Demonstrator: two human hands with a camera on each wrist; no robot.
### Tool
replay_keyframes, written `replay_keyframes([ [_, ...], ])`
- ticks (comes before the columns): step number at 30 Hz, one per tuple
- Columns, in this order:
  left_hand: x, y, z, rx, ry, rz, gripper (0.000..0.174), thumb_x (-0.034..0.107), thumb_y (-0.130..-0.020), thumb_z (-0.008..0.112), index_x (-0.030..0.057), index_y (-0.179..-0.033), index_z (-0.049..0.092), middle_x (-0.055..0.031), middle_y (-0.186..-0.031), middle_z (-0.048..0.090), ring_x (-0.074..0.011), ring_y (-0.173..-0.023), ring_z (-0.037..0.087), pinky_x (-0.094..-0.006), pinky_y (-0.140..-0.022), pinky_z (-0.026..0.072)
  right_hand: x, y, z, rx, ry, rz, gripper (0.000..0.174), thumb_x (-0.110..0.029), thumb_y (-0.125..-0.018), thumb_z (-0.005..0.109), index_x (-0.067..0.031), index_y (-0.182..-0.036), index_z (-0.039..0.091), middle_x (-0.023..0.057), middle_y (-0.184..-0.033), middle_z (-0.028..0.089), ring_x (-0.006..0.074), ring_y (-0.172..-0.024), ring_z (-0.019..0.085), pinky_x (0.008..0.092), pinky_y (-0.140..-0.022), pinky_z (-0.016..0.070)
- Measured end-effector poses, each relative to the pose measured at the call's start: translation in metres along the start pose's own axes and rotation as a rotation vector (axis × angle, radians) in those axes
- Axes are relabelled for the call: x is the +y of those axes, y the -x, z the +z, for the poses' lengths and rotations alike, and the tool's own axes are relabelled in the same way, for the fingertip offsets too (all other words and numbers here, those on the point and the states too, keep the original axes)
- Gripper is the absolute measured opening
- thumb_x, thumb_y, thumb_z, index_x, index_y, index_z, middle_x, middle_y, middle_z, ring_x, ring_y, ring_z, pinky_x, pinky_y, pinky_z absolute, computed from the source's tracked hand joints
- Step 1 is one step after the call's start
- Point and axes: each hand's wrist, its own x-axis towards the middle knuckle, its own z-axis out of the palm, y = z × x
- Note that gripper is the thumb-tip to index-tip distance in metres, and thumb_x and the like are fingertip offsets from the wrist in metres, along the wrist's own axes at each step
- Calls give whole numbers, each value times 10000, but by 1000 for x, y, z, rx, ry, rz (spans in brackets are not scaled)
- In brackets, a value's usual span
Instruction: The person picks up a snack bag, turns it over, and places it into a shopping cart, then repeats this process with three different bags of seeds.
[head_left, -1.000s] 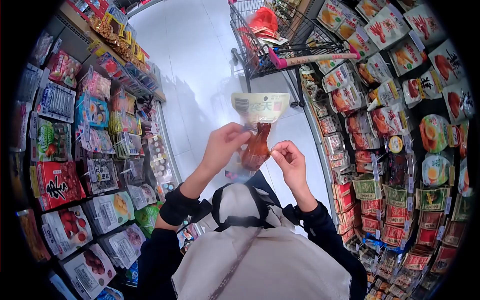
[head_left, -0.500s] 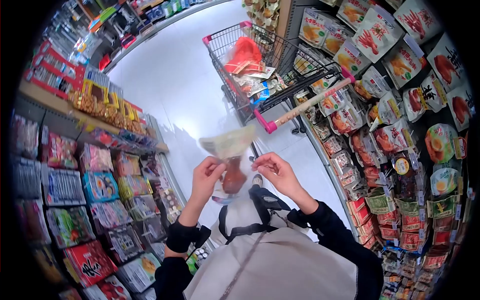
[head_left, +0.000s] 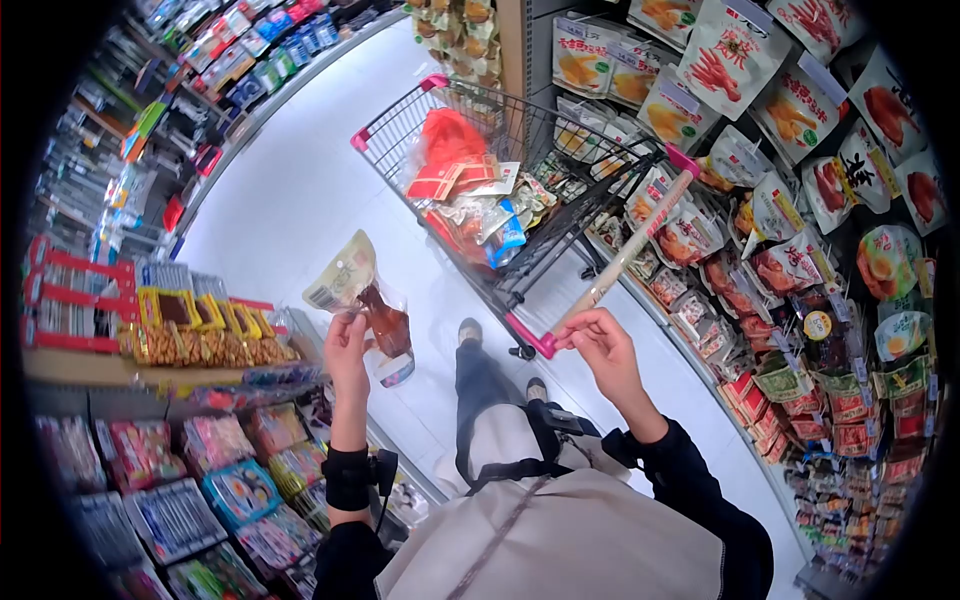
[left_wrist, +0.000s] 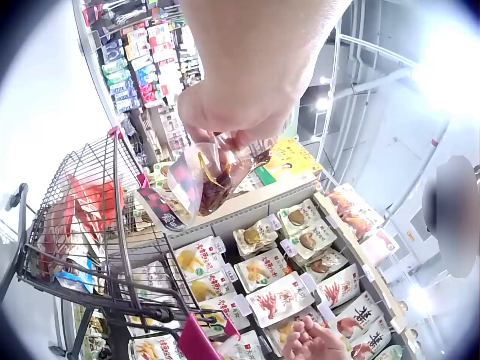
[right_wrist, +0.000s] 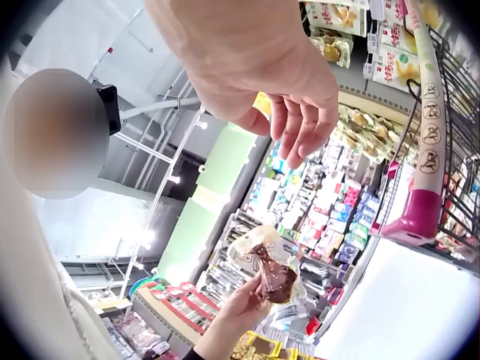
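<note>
Over left shelf edge [head_left: 290, 345]: snack packet [head_left: 358, 290], pinched by fingers of left hand [head_left: 347, 352], now carried leftward from body middle. Right hand [head_left: 603, 345] off packet since before, loosely curled, empty, just beside cart handle [head_left: 625, 258]. Open floor [head_left: 290, 190] ahead.

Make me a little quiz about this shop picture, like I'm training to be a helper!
1. What is nearest the right hand?
2. What holds the snack packet? A: the left hand. B: the right hand. C: both hands.
3. True or false: the shopping cart is empty.

Key: 1: the cart handle. 2: A. 3: false, there are packets in it.
</note>
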Motion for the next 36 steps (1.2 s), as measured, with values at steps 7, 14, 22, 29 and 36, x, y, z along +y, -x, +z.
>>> replay_keyframes([
  [7, 1, -163, 37, -212, -102, -28, 130, 151, -848, 513, 59, -935, 537, -1, -894, 588, -67, -832, 554, -192, -580, 422, -9, -61, 14, 345, 59, 15, 124, -35, -856, 437, 10, -971, 447, 106, -880, 553, 162, -783, 556, 280, -732, 438],
  [14, -32, -306, 122, -654, -220, -31, 155, 126, -836, 535, 22, -951, 545, -14, -874, 596, -79, -815, 556, -204, -617, 435, -13, -94, 32, 595, 137, 38, 130, 12, -852, 401, -1, -970, 453, 93, -899, 546, 160, -793, 544, 273, -733, 424],
  [22, -132, -363, 210, -1625, -817, 91, 53, 42, -799, 484, 18, -839, 511, -103, -670, 535, -176, -627, 543, -287, -593, 433, 6, -97, 48, 880, 117, 141, 138, 29, -844, 393, 3, -962, 461, 97, -885, 560, 161, -780, 553, 268, -727, 424],
  [29, -191, -356, 224, -2308, -930, 853, 179, 165, -734, 545, 86, -891, 579, -138, -800, 594, -299, -763, 580, -352, -639, 455, 13, -98, 53, 1032, 88, 186, 129, 15, -849, 403, 14, -964, 460, 100, -882, 565, 155, -781, 554, 261, -726, 422],
  [36, -251, -336, 214, -2356, -1334, 1055, 106, 136, -665, 541, 100, -739, 608, -82, -739, 595, -289, -741, 590, -438, -620, 466, 23, -94, 54, 1103, 67, 217, 117, -7, -858, 411, 18, -961, 460, 95, -867, 561, 150, -779, 550, 257, -734, 417],
])
